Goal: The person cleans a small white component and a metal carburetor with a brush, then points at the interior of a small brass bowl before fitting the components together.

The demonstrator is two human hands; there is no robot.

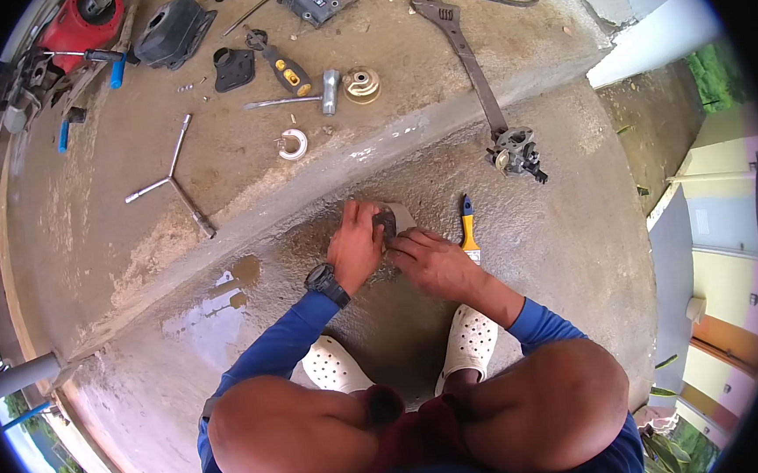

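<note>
My left hand (356, 245), with a black watch on its wrist, is closed on one side of a small dark part (385, 222). From the other side my right hand (438, 266) grips the same part, its fingers bent over the near edge. Fingers cover much of the part, so its exact kind does not show. A light grey flat piece (402, 216) lies against it, just beyond my right fingers. Right of my hands, a yellow-and-blue paintbrush (468, 226) rests on the wet concrete.
On the raised step (243, 184) lie a Y-shaped socket wrench (171, 178), a white ring (292, 144), a brass-coloured round part (361, 86) and a yellow-black screwdriver (286, 70). An adjustable wrench (469, 63) points toward a carburetor (515, 153). White clogs (335, 363) are below my hands.
</note>
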